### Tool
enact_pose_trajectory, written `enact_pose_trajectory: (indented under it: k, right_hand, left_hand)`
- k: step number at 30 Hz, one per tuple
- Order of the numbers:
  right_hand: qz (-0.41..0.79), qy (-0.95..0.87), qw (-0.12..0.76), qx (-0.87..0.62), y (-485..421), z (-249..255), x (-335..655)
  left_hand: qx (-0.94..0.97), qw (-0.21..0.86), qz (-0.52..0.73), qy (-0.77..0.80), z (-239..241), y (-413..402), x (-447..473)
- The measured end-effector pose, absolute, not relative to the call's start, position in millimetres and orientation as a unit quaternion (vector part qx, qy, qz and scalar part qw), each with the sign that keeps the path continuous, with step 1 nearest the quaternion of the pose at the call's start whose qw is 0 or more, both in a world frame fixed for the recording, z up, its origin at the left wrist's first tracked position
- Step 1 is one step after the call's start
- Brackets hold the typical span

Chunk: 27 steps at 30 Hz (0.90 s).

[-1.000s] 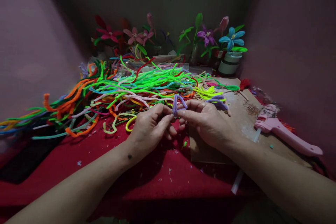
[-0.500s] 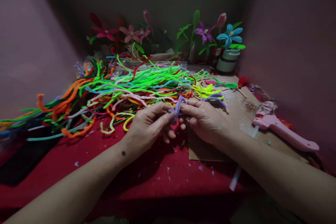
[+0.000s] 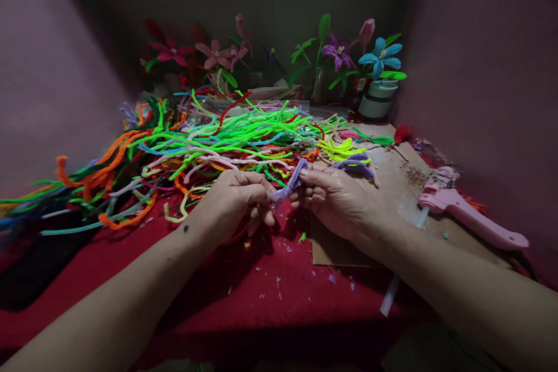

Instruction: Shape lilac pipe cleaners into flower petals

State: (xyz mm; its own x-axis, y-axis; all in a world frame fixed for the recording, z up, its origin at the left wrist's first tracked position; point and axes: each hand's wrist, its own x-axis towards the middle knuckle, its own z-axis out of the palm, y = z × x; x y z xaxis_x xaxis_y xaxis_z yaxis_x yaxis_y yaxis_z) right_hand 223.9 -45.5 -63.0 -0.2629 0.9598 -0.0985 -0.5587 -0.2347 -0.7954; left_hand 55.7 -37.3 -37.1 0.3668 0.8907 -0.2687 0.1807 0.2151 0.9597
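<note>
A purple pipe cleaner point(image 3: 288, 187), bent over at its upper end, stretches between my two hands above the red cloth. My left hand point(image 3: 242, 200) pinches its lower left end between thumb and fingers. At the upper right, the thumb and fingers of my right hand point(image 3: 333, 195) are closed on the bend. Just beyond my right hand lie some bent purple pipe cleaner pieces point(image 3: 355, 164) and yellow ones point(image 3: 342, 151). A large heap of pipe cleaners point(image 3: 244, 133), mostly bright green, spreads behind both hands.
A pink glue gun point(image 3: 475, 215) with a clear glue stick lies on a cardboard sheet point(image 3: 344, 250) at right. Pipe-cleaner flowers, among them a blue flower point(image 3: 381, 58) in a white jar point(image 3: 377, 99), stand along the back. Small scraps dot the red cloth point(image 3: 261, 302).
My left hand has moved left and away from my right hand, drawing the purple pipe cleaner out straighter between them. My right hand stays nearly in place.
</note>
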Motion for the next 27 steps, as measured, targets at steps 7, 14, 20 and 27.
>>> enact_pose_trajectory:
  k: [7,14,20,27]
  right_hand:
    - [0.672,-0.35,0.557,-0.34,-45.5,-62.8,223.5]
    - [0.664,-0.37,0.55,-0.347,-49.0,-68.3,221.5]
    - [0.667,-0.408,0.527,-0.333,-49.1,-65.5,224.3]
    - [0.599,-0.462,0.521,-0.396,-50.4,-63.1,224.4]
  left_hand:
    - [0.693,0.404,0.278,0.529,-37.3,-34.4,53.3]
    - [0.776,0.214,0.341,0.486,-38.7,-49.1,63.7]
    - [0.755,0.32,0.288,0.494,-36.0,-48.3,66.8]
    - [0.736,0.41,0.214,0.494,-33.6,-45.5,64.4]
